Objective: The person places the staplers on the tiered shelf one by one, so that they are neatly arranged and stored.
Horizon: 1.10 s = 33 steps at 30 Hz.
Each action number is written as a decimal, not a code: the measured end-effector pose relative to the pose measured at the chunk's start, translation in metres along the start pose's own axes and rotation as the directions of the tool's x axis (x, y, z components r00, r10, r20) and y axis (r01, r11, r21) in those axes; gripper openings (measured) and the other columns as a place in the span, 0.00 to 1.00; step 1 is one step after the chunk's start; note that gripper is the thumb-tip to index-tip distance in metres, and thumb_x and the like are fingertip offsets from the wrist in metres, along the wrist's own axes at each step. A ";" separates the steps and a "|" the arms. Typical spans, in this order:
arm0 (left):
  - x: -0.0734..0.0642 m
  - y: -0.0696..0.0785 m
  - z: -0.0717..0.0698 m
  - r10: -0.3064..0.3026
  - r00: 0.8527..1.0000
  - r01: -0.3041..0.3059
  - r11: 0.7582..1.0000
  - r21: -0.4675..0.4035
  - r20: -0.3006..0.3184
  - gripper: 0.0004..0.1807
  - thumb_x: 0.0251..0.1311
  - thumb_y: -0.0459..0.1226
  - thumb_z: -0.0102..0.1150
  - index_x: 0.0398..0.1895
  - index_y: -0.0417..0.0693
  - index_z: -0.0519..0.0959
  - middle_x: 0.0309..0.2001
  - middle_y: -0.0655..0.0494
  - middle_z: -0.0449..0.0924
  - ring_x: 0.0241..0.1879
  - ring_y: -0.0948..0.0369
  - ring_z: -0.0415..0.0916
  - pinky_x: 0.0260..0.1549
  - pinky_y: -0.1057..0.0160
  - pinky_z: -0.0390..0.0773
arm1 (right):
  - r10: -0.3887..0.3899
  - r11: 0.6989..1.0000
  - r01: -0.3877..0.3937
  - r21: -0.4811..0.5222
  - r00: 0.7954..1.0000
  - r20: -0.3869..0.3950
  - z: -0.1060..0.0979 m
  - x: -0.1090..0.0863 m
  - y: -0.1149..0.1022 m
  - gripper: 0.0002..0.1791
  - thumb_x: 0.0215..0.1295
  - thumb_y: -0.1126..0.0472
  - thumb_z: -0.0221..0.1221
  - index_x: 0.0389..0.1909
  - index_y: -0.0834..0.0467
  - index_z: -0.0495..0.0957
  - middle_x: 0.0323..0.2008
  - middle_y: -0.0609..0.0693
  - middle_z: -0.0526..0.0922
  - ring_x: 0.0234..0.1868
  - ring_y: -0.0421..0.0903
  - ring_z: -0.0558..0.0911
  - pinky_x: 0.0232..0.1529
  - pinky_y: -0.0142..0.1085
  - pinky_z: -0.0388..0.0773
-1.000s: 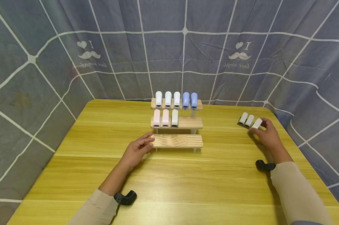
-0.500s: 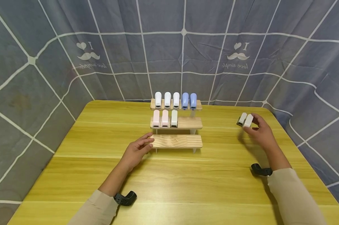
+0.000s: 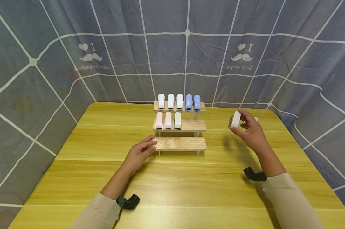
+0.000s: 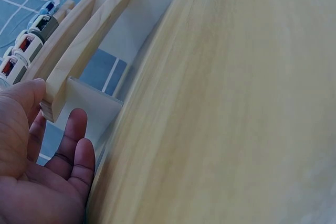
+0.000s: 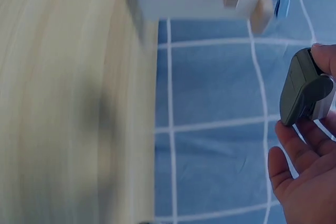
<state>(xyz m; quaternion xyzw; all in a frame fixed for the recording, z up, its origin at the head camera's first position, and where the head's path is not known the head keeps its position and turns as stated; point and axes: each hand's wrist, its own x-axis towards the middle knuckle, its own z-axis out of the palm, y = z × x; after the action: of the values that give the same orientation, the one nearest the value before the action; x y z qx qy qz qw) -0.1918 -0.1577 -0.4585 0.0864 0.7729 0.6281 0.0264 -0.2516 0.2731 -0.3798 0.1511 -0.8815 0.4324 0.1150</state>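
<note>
In the head view my right hand [image 3: 251, 132] pinches a small stapler [image 3: 236, 120] above the table, between thumb and fingertips. Its top is white; the right wrist view shows the dark grey underside of this stapler [image 5: 300, 87]. Behind that hand another white stapler [image 3: 256, 119] is mostly hidden. My left hand [image 3: 139, 154] touches the left end of the lowest board [image 3: 181, 143] of a three-step wooden stand. In the left wrist view its thumb [image 4: 29, 95] rests against the board end, and the other fingers are loosely bent.
White staplers [image 3: 170, 101] and blue staplers [image 3: 188, 102] line the stand's top board. The middle board [image 3: 193, 125] bears pink staplers [image 3: 159, 120] and a pale green one [image 3: 177, 120] on its left part. A grey checked curtain [image 3: 166, 54] encloses the wooden table [image 3: 172, 190].
My right hand has taken the stapler nearest it, lifted it and carried it left across the others towards the stand. My left hand has stayed at the lowest board's end.
</note>
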 end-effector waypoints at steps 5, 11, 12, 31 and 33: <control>0.000 0.000 0.000 0.001 1.000 -0.001 1.000 0.006 -0.001 0.18 0.69 0.41 0.60 0.58 0.40 0.81 0.70 0.60 0.67 0.68 0.57 0.65 0.55 0.69 0.73 | -0.018 0.998 0.018 0.057 1.000 0.010 0.013 0.001 -0.014 0.42 0.64 0.65 0.66 0.75 0.63 0.55 0.63 0.62 0.69 0.62 0.56 0.70 0.51 0.34 0.67; 0.000 0.001 0.001 0.004 1.000 -0.004 1.000 0.012 -0.002 0.19 0.69 0.40 0.60 0.58 0.40 0.81 0.70 0.59 0.67 0.68 0.56 0.66 0.55 0.69 0.74 | -0.031 0.993 0.028 0.114 0.999 0.019 0.032 0.002 -0.026 0.39 0.62 0.66 0.67 0.70 0.65 0.59 0.62 0.60 0.69 0.63 0.56 0.70 0.52 0.39 0.66; -0.001 0.001 0.001 0.003 1.000 -0.003 1.000 0.010 0.000 0.19 0.70 0.40 0.60 0.58 0.40 0.81 0.70 0.60 0.67 0.68 0.56 0.66 0.55 0.69 0.74 | -0.032 0.992 0.030 0.123 0.999 0.021 0.035 0.002 -0.027 0.38 0.62 0.66 0.68 0.70 0.65 0.59 0.62 0.60 0.69 0.63 0.55 0.70 0.53 0.40 0.66; -0.001 0.001 0.000 0.003 1.000 -0.003 1.000 -0.003 0.001 0.19 0.69 0.40 0.60 0.58 0.40 0.80 0.71 0.59 0.66 0.68 0.56 0.65 0.55 0.68 0.74 | -0.107 0.984 0.091 0.152 0.989 0.102 0.091 0.013 -0.064 0.37 0.58 0.66 0.71 0.68 0.61 0.65 0.60 0.57 0.77 0.60 0.53 0.75 0.55 0.53 0.71; -0.001 0.001 0.000 0.005 1.000 -0.005 1.000 -0.003 0.003 0.19 0.69 0.40 0.60 0.58 0.39 0.80 0.71 0.58 0.66 0.69 0.55 0.64 0.56 0.67 0.73 | -0.122 0.984 0.106 0.144 0.987 0.108 0.096 0.013 -0.066 0.38 0.58 0.65 0.71 0.68 0.60 0.66 0.59 0.56 0.77 0.60 0.52 0.75 0.56 0.51 0.73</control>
<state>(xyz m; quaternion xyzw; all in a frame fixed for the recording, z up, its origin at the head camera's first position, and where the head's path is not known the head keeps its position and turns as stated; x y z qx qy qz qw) -0.1911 -0.1575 -0.4574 0.0894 0.7716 0.6292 0.0261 -0.2466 0.1563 -0.3844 0.2337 -0.8447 0.4753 0.0774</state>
